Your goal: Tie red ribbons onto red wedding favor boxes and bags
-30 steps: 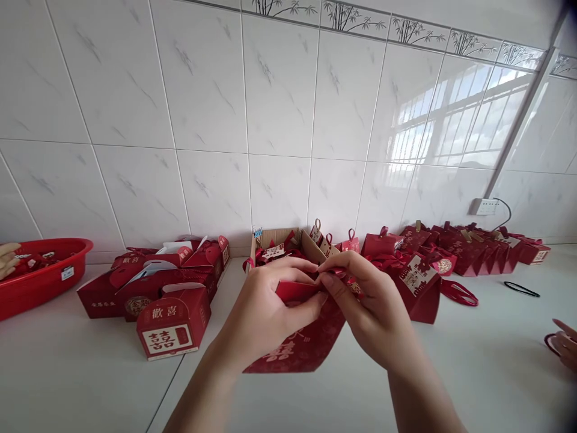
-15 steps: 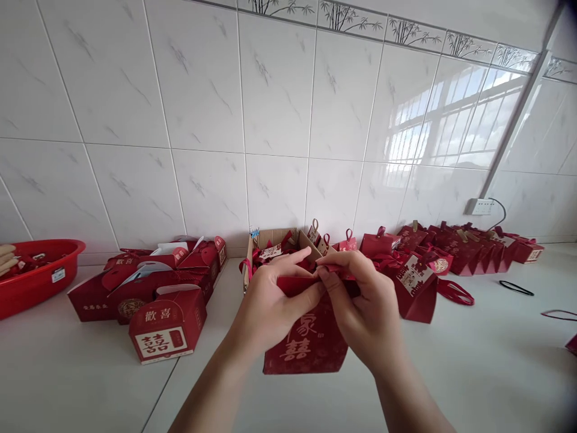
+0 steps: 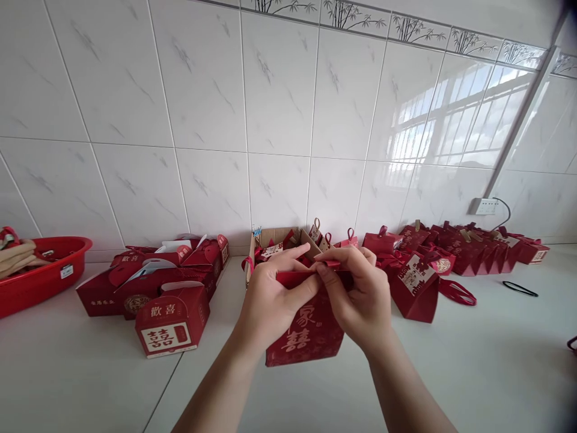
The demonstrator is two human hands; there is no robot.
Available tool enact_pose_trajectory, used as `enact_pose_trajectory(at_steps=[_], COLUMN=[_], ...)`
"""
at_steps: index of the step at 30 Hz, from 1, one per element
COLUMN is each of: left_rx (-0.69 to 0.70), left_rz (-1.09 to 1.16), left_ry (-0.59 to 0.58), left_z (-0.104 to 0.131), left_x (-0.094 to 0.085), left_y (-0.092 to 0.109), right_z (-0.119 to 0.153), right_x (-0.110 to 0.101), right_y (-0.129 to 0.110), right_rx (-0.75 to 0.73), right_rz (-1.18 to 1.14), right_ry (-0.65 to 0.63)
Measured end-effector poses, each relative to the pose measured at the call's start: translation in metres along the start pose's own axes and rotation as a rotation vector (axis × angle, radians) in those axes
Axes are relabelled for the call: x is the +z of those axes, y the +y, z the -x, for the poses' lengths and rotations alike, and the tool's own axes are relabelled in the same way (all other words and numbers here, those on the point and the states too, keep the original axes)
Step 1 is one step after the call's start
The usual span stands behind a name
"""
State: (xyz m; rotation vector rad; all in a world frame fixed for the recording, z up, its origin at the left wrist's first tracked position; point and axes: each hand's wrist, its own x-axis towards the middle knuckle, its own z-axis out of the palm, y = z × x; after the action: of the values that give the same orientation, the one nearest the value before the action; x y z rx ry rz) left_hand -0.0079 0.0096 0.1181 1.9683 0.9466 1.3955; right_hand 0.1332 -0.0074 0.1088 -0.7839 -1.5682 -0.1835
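Observation:
A dark red gift box (image 3: 311,337) with pale lettering on its front is in front of me, its upper part between both hands. My left hand (image 3: 277,288) is closed on the box's top edge, thumb pressed near the middle and index finger stretched out beyond it. My right hand (image 3: 358,291) pinches the top of the same box, its thumb and index finger meeting the left thumb there. Exactly what the fingertips grip is hidden. Just behind the hands stands a cardboard box (image 3: 273,236) with red items in it.
Several red gift boxes (image 3: 171,322) are grouped at left, beside a red plastic basin (image 3: 76,252). On the right, more red boxes (image 3: 417,294) line the tiled wall. A red ribbon loop (image 3: 457,292) and a black loop (image 3: 520,288) lie on the white counter (image 3: 487,361).
The view has shifted slightly, moving the surroundings a little to the right in the picture. Both hands stay at the top of the box, with the right fingers slightly rearranged.

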Motion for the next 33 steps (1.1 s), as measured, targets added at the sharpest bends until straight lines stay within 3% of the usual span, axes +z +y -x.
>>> enact_pose_trajectory(at_steps=[3, 6, 13, 16, 21, 26, 30, 33], left_rx=[0.040, 0.083, 0.007, -0.008, 0.079, 0.120, 0.184, 0.212], left_rz=[-0.052, -0.114, -0.162, -0.182, -0.058, 0.057, 0.133, 0.160], left_ry=[0.054, 0.052, -0.086, -0.011, 0.287, 0.396, 0.548, 0.590], left_z=[0.005, 0.010, 0.010, 0.010, 0.014, 0.018, 0.018, 0.018], left_x=[-0.007, -0.014, -0.017, -0.018, -0.028, -0.035, -0.031, -0.029], left_y=[0.006, 0.012, 0.013, 0.013, 0.018, 0.024, 0.030, 0.033], right_z=[-0.002, -0.002, -0.005, -0.010, -0.016, -0.018, -0.014, -0.010], right_x=[-0.008, -0.013, -0.016, -0.023, -0.050, -0.078, -0.088, -0.093], right_y=[-0.001, 0.000, 0.002, 0.006, 0.024, 0.062, 0.104, 0.132], right_rx=[0.031, 0.155, 0.360, 0.431, 0.461, 0.642, 0.737, 0.884], right_rz=[-0.124, -0.287, -0.390, -0.381, -0.168, 0.210, 0.298, 0.373], right_ry=[-0.112, -0.196, -0.207, -0.241, -0.066, 0.182, 0.228, 0.265])
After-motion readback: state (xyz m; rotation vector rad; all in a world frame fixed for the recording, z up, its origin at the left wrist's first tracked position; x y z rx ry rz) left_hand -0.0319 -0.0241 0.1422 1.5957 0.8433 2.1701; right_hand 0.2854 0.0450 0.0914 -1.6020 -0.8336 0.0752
